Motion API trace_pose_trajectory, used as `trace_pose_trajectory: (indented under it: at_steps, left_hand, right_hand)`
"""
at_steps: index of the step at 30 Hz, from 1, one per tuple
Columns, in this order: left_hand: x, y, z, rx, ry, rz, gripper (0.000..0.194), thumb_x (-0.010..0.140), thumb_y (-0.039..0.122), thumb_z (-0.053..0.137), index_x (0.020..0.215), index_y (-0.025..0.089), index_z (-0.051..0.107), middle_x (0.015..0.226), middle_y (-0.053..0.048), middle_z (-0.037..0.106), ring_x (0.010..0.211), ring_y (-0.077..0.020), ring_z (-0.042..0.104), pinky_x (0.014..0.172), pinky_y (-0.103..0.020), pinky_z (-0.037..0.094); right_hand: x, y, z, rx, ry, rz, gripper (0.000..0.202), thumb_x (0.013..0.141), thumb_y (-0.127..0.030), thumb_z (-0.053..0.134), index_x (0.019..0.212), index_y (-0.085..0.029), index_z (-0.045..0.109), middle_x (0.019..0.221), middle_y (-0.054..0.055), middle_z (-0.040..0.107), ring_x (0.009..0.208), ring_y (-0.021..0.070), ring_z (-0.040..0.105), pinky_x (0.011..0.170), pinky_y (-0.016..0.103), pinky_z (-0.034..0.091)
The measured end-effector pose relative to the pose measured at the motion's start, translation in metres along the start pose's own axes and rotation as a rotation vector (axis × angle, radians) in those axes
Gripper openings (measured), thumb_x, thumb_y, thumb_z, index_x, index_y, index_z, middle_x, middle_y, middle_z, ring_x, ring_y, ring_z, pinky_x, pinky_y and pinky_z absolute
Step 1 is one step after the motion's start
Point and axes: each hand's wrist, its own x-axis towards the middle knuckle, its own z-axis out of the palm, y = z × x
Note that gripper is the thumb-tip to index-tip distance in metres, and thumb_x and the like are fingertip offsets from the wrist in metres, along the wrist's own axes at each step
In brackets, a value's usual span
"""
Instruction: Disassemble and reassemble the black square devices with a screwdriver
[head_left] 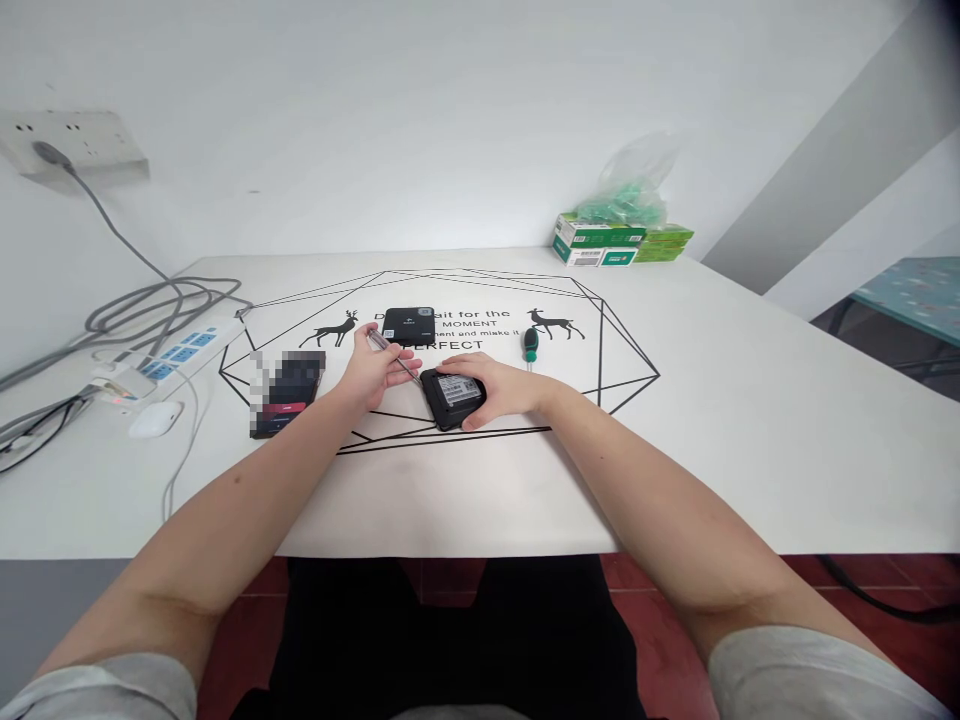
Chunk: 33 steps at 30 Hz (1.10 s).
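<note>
My left hand (366, 372) is closed on a slim screwdriver (378, 340) with a clear, purplish handle. The screwdriver's thin shaft slants down to the near-left edge of a black plastic box (442, 402), where its tip seems to touch. That box lies with a white printed label (460, 388) facing up. From the right, my right hand (495, 385) grips it with thumb and fingers around its side. Just behind my left hand lies a flat black square cover or device (409, 326). A screwdriver with a green and black handle (531, 345) rests beyond my right hand.
A phone (291, 392), partly blurred out, lies left of my left forearm. Farther left are a white earbud case (157, 419), a power strip (187, 350) and coiled grey cables (150, 300). Green and white boxes (600, 240) under a plastic bag (630, 190) stand against the wall.
</note>
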Motion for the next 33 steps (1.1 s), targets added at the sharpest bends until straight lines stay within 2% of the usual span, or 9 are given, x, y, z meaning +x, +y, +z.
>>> trace_pose_trajectory:
  at_steps: [8, 13, 19, 26, 30, 33]
  left_hand:
    - [0.000, -0.005, -0.002, -0.008, -0.031, -0.012, 0.073, 0.096, 0.018, 0.078, 0.148, 0.032, 0.029, 0.092, 0.000, 0.076, 0.086, -0.0249, 0.085, 0.091, -0.049, 0.068]
    - [-0.003, -0.005, 0.000, -0.005, -0.040, -0.036, 0.069, 0.097, 0.017, 0.076, 0.148, 0.032, 0.031, 0.088, 0.001, 0.076, 0.085, -0.0239, 0.085, 0.091, -0.047, 0.068]
    - [-0.008, -0.008, 0.000, 0.014, -0.074, -0.012, 0.073, 0.095, 0.021, 0.081, 0.150, 0.032, 0.034, 0.093, -0.001, 0.078, 0.097, -0.0243, 0.085, 0.093, -0.043, 0.067]
    - [-0.019, -0.006, 0.008, 0.019, 0.001, -0.010, 0.075, 0.095, 0.019, 0.078, 0.154, 0.030, 0.033, 0.092, -0.002, 0.078, 0.093, -0.0235, 0.084, 0.087, -0.039, 0.067]
    - [-0.025, -0.005, 0.012, 0.015, 0.038, 0.025, 0.077, 0.096, 0.018, 0.073, 0.160, 0.028, 0.031, 0.092, -0.003, 0.078, 0.096, -0.0251, 0.084, 0.085, -0.039, 0.068]
    - [-0.026, -0.006, 0.012, 0.001, 0.044, 0.047, 0.084, 0.094, 0.019, 0.076, 0.163, 0.028, 0.028, 0.092, -0.003, 0.078, 0.097, -0.0257, 0.084, 0.086, -0.040, 0.068]
  right_hand:
    - [0.000, 0.006, 0.004, 0.023, 0.025, -0.009, 0.109, 0.064, -0.051, 0.097, 0.163, -0.028, 0.057, 0.167, 0.015, 0.054, 0.160, 0.0442, 0.041, 0.134, 0.067, 0.030]
    - [-0.001, 0.005, 0.007, 0.045, 0.032, -0.003, 0.109, 0.064, -0.051, 0.097, 0.162, -0.025, 0.057, 0.168, 0.017, 0.053, 0.162, 0.0446, 0.039, 0.135, 0.067, 0.028]
    - [-0.004, 0.006, 0.013, 0.056, 0.080, 0.034, 0.111, 0.063, -0.052, 0.098, 0.163, -0.029, 0.057, 0.168, 0.014, 0.052, 0.162, 0.0452, 0.036, 0.134, 0.068, 0.029]
    - [-0.006, 0.009, 0.018, 0.077, 0.114, 0.040, 0.112, 0.062, -0.055, 0.099, 0.162, -0.030, 0.057, 0.169, 0.015, 0.051, 0.162, 0.0450, 0.037, 0.134, 0.069, 0.029]
    - [-0.007, 0.003, 0.021, 0.055, 0.133, 0.065, 0.112, 0.062, -0.051, 0.099, 0.162, -0.025, 0.058, 0.169, 0.017, 0.052, 0.160, 0.0455, 0.040, 0.133, 0.068, 0.032]
    - [-0.007, -0.001, 0.024, 0.042, 0.163, 0.086, 0.110, 0.062, -0.050, 0.099, 0.161, -0.026, 0.058, 0.169, 0.017, 0.053, 0.158, 0.0458, 0.043, 0.132, 0.069, 0.034]
